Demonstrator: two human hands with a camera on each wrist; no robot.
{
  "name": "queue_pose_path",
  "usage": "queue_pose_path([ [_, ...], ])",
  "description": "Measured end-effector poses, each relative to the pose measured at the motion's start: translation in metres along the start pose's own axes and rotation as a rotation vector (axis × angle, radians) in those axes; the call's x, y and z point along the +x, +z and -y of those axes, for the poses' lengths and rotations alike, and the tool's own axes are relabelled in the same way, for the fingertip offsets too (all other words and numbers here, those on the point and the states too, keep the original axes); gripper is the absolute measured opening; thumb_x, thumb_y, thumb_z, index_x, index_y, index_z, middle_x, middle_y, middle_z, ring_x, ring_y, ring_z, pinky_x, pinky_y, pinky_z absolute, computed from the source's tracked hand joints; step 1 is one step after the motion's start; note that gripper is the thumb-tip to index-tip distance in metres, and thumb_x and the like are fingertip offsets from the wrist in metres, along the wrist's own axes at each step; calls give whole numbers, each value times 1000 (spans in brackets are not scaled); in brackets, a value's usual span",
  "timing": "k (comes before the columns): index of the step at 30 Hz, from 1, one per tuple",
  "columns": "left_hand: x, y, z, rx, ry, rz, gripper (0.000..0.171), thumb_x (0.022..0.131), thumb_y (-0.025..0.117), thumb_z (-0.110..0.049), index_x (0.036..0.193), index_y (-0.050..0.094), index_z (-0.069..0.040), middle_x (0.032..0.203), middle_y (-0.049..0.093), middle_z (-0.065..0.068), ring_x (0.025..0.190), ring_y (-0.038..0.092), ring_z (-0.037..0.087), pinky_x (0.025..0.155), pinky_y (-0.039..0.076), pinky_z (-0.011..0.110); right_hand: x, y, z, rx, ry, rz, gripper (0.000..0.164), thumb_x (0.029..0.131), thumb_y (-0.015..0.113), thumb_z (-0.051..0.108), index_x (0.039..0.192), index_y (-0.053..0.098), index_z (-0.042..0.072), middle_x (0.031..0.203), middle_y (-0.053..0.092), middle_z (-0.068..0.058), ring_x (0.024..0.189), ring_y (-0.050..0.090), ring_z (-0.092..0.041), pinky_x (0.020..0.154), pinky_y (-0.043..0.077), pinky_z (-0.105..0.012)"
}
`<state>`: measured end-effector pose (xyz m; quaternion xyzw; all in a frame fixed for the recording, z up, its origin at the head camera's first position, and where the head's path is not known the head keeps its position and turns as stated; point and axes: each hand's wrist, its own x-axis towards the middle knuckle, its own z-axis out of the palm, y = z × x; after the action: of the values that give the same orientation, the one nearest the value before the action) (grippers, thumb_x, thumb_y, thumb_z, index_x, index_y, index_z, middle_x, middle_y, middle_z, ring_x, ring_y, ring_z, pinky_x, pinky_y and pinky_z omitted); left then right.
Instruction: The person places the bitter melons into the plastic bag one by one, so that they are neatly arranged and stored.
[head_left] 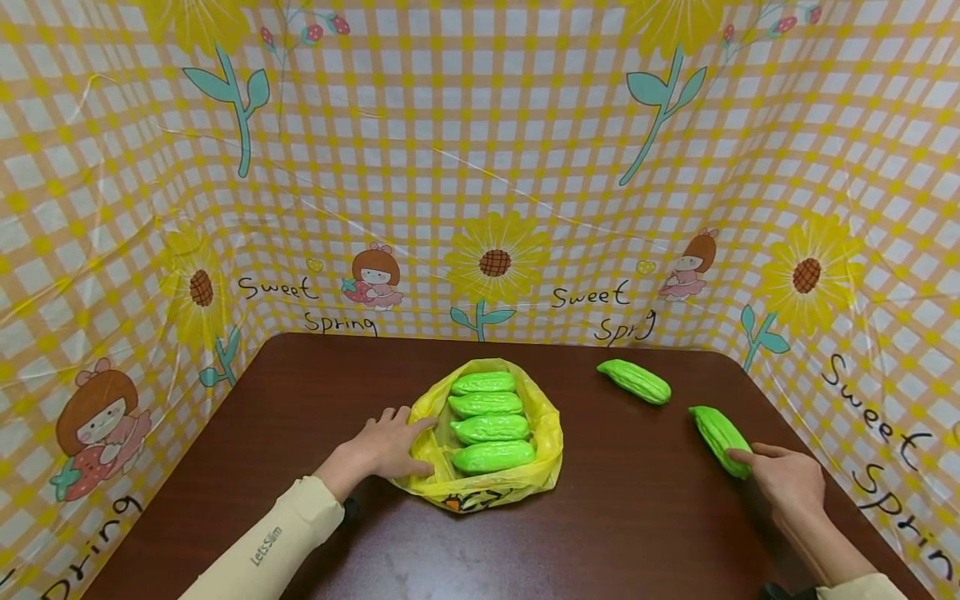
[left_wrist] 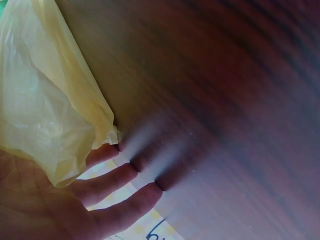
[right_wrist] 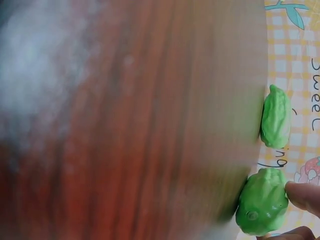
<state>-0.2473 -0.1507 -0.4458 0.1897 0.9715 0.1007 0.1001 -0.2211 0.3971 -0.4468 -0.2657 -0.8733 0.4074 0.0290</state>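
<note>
Left grip [head_left: 390, 446]: I see it wide against the bag [head_left: 551, 442].
Right grip [head_left: 787, 479]: pinching one gourd [head_left: 716, 435].
Bag: four gourds [head_left: 491, 429] inside.
Worktop [head_left: 637, 517]: another gourd [head_left: 636, 382] lies apart.

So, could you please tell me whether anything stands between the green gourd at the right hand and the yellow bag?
Nothing visible stands between the green gourd and the yellow bag. The other loose gourd lies off to the far side of that straight path; only the bag's own right rim might need clearing.
</note>
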Motion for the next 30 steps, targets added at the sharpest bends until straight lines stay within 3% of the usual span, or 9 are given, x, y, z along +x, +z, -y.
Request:
queue_pose_path([
  [3, 0, 0, 1, -2, -3, 2, 75, 87, 73, -51, 152, 46, -24, 147, 42, 20, 135, 40, 43, 105, 34, 65, 0, 1, 0, -26, -11, -19, 82, 89, 72, 47, 139, 50, -13, 147, 38, -39, 120, 46, -50, 81, 48, -48],
  [7, 1, 1, 1, 4, -3, 2, 76, 87, 73, -51, 152, 45, -25, 147, 42, 20, 135, 40, 42, 105, 34, 64, 0, 1, 0, -54, -21, -28, 79, 87, 73, 48, 135, 55, -12, 145, 41, -39, 115, 49, -46, 69, 44, -36],
  [11, 2, 1, 1, 11, -3, 2, 76, 87, 73, -52, 152, 45, -25, 146, 43, 20, 134, 41, 42, 104, 35, 64, 2, 0, -1, -65, -12, -18, 78, 86, 73, 51, 132, 57, -10, 146, 38, -39, 123, 46, -50, 74, 46, -39],
  [19, 1, 0, 0, 6, -5, 10, 76, 87, 73, -52, 152, 45, -25, 147, 42, 20, 134, 40, 42, 104, 35, 64, 2, 1, 2, -67, -18, -24, 77, 85, 73, 52, 131, 59, -8, 144, 42, -38, 96, 50, -34, 61, 43, -33],
  [26, 1, 0, 0, 7, -8, 11, 76, 87, 73, -51, 152, 45, -25, 147, 42, 20, 135, 40, 42, 104, 35, 63, 6, 2, 1, -62, -42, -20, 78, 87, 72, 52, 132, 58, -11, 144, 42, -38, 105, 52, -40, 64, 44, -34],
  [30, 1, 0, -1, 11, -4, 9, 76, 87, 73, -51, 152, 46, -24, 145, 43, 20, 133, 41, 42, 103, 35, 63, 8, 3, 1, -62, -68, 2, 82, 89, 71, 53, 135, 55, -13, 141, 44, -39, 88, 52, -36, 64, 43, -36],
])
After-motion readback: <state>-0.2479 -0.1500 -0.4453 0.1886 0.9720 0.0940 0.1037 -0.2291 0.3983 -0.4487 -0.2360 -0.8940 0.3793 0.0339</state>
